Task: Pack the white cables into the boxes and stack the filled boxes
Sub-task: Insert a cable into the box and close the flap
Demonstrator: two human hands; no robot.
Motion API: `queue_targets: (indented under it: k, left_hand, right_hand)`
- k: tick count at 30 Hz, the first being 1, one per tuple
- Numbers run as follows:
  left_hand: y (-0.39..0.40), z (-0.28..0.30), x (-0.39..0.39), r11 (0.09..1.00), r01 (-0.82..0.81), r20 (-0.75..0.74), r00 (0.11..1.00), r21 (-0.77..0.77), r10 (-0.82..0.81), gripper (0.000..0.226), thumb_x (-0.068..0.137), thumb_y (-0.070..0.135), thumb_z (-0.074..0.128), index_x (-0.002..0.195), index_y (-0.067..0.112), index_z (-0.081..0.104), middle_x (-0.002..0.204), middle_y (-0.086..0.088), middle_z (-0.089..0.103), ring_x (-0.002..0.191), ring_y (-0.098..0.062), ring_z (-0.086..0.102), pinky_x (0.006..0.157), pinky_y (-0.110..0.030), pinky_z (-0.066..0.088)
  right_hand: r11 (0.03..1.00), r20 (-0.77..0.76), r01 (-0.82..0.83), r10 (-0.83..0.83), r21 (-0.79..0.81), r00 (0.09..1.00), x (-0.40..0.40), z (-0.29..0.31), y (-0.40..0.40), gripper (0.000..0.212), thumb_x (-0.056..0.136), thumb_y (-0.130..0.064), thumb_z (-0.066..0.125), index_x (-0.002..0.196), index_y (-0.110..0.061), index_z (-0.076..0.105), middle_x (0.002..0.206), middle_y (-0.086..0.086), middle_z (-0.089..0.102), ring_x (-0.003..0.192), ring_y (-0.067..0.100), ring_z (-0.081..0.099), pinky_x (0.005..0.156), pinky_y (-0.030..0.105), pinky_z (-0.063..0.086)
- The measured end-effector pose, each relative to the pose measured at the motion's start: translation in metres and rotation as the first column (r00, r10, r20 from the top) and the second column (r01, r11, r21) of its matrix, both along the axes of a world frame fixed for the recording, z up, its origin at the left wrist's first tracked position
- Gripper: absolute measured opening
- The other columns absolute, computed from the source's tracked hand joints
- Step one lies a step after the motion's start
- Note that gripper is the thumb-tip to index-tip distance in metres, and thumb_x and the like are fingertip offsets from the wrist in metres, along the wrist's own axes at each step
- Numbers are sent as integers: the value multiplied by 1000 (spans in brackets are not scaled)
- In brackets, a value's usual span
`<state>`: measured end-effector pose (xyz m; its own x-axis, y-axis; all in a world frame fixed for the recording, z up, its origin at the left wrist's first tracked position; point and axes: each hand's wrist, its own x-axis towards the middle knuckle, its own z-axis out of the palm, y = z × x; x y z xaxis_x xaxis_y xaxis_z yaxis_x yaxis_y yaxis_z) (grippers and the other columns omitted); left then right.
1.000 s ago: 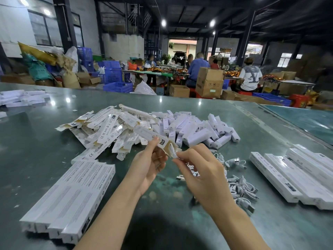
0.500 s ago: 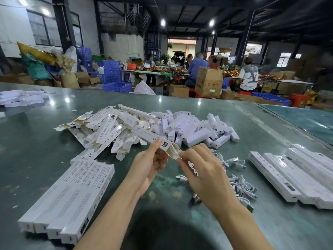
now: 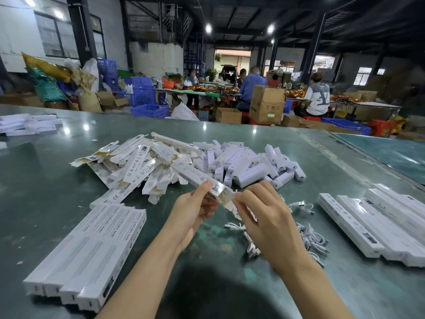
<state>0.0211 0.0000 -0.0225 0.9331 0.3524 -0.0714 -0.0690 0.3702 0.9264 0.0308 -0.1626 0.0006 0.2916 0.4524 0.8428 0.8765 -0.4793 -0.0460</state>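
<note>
My left hand (image 3: 194, 211) grips a long white box (image 3: 195, 174) near its open near end, the box pointing away to the upper left. My right hand (image 3: 264, 217) pinches a white cable at that open end; most of the cable is hidden by my fingers. Loose white cables (image 3: 308, 236) lie on the table under and to the right of my right hand. A row of filled boxes (image 3: 92, 249) lies at the near left, and a second stack of boxes (image 3: 377, 219) lies at the right.
A heap of flat unfilled boxes (image 3: 138, 162) and small white boxes (image 3: 253, 164) lies beyond my hands on the green table (image 3: 46, 185). More white boxes (image 3: 27, 124) sit far left. Behind the table, people work among cartons and blue crates.
My right hand has pushed closer to the box's open end, feeding the cable in. The left hand holds the box almost still.
</note>
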Motion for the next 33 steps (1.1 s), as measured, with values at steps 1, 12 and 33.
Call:
queue_targets:
  k: [1,12,33]
  left_hand:
    - [-1,1,-1,1000,2,-1,1000,-19,-2,30,89,36,65,78,8,64,61,-4,64,55,-13,59,52,-22,47]
    - [-9,5,-6,992,110,-6,994,-68,-110,28,94,35,61,82,9,62,61,-4,63,57,-13,58,57,-21,46]
    - [-2,5,-7,960,218,38,976,-178,-214,43,59,41,78,88,11,70,87,-9,75,75,-17,73,61,-24,57]
  right_hand:
    - [1000,3,-13,13,-20,1000,0,0,0,17,84,7,68,71,2,58,72,8,52,66,28,47,58,36,44]
    - [995,53,15,-10,-99,999,0,-1,1,19,79,12,68,69,-1,58,70,7,50,63,27,45,55,36,44]
    - [998,5,-36,37,-50,999,6,-6,-2,8,82,6,68,79,1,62,76,9,56,69,28,53,62,34,48]
